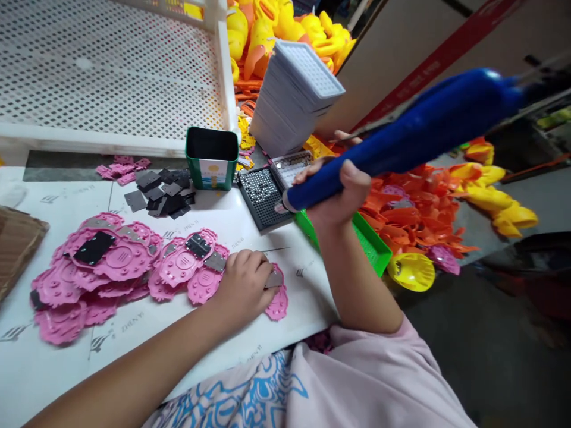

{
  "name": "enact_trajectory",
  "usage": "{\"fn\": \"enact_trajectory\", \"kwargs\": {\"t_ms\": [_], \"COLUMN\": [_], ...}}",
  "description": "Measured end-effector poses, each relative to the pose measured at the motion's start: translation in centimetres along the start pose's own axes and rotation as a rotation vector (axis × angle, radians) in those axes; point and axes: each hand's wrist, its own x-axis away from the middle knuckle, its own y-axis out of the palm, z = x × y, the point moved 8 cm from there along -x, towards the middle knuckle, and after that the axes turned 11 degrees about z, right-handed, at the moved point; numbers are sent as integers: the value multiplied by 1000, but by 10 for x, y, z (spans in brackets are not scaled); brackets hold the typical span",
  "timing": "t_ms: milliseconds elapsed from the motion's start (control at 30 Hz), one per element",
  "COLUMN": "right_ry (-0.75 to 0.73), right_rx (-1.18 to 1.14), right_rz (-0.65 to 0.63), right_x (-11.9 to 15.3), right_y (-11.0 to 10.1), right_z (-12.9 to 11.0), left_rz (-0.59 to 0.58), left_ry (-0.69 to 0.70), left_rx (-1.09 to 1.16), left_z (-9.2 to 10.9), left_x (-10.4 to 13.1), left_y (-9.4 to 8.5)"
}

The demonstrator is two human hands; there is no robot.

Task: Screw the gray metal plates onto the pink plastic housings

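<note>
My right hand (341, 190) is wrapped round a blue electric screwdriver (401, 134). It slants down to the left, its tip end over the right edge of a black perforated tray (263, 196) that holds small screws. On the table my left hand (245, 279) has its fingers curled over the left side of a pink plastic piece (277, 303) with a small grey plate (275, 278) on it. Left of that hand lie more pink pieces (120, 255), overlapping in a heap, several bearing black or grey plates. My left fingertips are partly hidden.
Loose dark plates (165, 193) lie beside a green tin (212, 157). Behind stand a white perforated crate (111, 139) and a tall stack of white trays (289, 89). To the right are a green basket (372, 244), orange parts (414, 208) and a yellow cup-shaped part (410, 272). Cardboard (18, 246) sits left.
</note>
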Motion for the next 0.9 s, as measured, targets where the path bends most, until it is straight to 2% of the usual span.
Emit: {"fn": "enact_trajectory", "kwargs": {"t_ms": [133,267,533,900], "right_ry": [34,91,130,190], "right_rx": [-3,-9,-27,-35], "right_rz": [5,-13,-75,-58], "right_x": [-15,-21,-18,-17], "right_y": [14,25,31,35], "right_z": [32,48,51,49], "left_rz": [25,32,20,-5], "left_ry": [29,31,3,-21], "left_rx": [-19,-32,-27,-15], "left_z": [1,1,1,-1], "left_x": [-1,-1,-2,-3], "left_y": [-2,-3,-4,-4]}}
